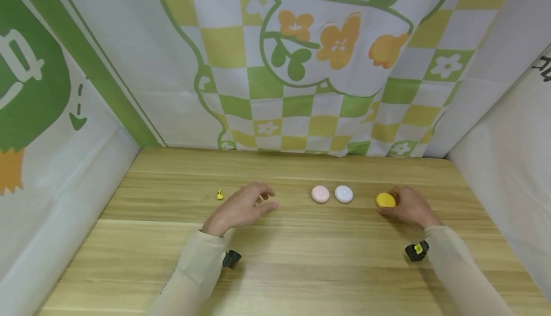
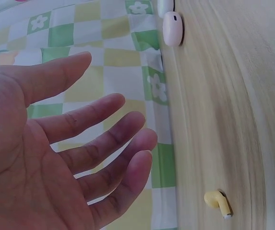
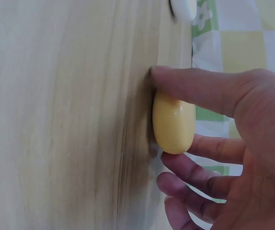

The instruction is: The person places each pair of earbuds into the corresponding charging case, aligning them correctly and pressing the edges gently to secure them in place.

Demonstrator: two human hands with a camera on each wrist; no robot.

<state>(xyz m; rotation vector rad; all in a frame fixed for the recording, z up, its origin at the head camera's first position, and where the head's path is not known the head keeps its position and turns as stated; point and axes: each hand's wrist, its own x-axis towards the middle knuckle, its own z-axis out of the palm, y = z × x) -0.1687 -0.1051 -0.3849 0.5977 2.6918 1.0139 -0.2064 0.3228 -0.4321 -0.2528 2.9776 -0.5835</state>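
My right hand (image 1: 411, 207) pinches a round, glossy yellow earbud case (image 1: 385, 200) at the right of the table. In the right wrist view the thumb lies on one end of the yellow case (image 3: 173, 125) and fingertips meet the other end. My left hand (image 1: 245, 206) hovers over the table at the left with relaxed, apart fingers and holds nothing. A small yellow earbud (image 1: 220, 194) lies beside it, further left; the left wrist view shows its stem (image 2: 225, 207). Between the hands sit a pink earbud case (image 1: 320, 194) and a white earbud case (image 1: 343, 194), side by side.
The wooden table (image 1: 301, 268) meets a checked, flowered cloth (image 1: 267, 86) at its back edge. White cloth walls (image 1: 516, 163) stand at both sides. A small black camera (image 1: 416, 251) is worn at the right wrist, another black device (image 1: 231, 259) at the left.
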